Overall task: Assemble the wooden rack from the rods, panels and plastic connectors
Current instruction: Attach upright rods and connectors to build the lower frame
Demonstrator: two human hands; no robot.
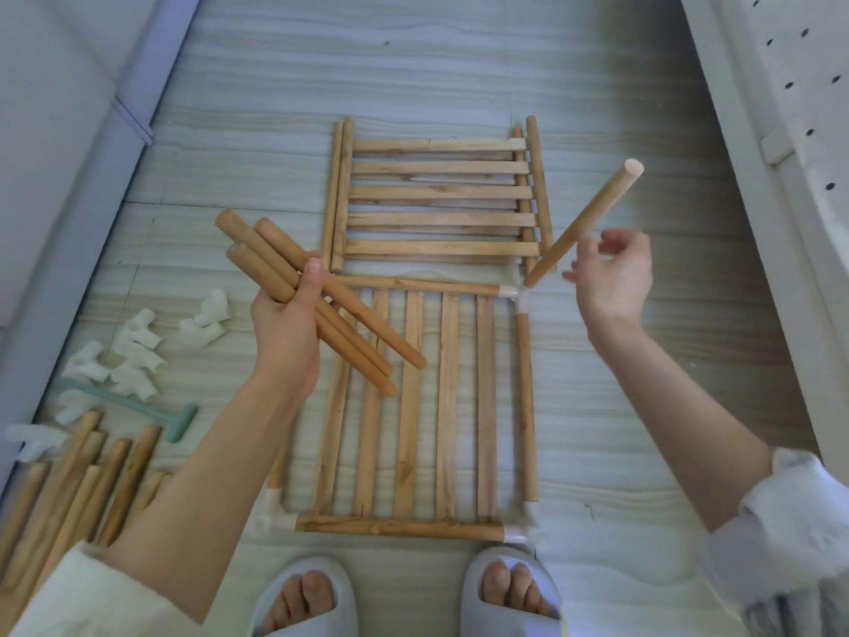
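A person stands over a pale striped floor (459,62), looking down at their own arms and slippered feet (409,595). The landmark is a slatted panel (427,406) lying flat in the middle of the floor, just beyond the toes. White plastic connectors cap its corners, among them the far right corner connector (515,294).

The left hand (287,324), above the panel's far left corner, is curled round a bundle of three short rods (294,278), the thumb pressed across them. The bundle is held clear of the floor and slants from the upper left down over the panel's left slats.

The right hand (613,278) is just right of the panel's far right corner, fingers loosely curled and blurred. A single rod (581,223) rises at a slant from the corner connector, leaning up and to the right. The fingertips are right beside this rod; whether they pinch it or only touch it cannot be told.

Beyond the panel lie two more panels (436,195), stacked flat. Left of the panel sits a scatter of loose connectors (138,347), with a pale green tool (138,404) beside them. Nearer the viewer on that side lies a pile of long rods (78,480).
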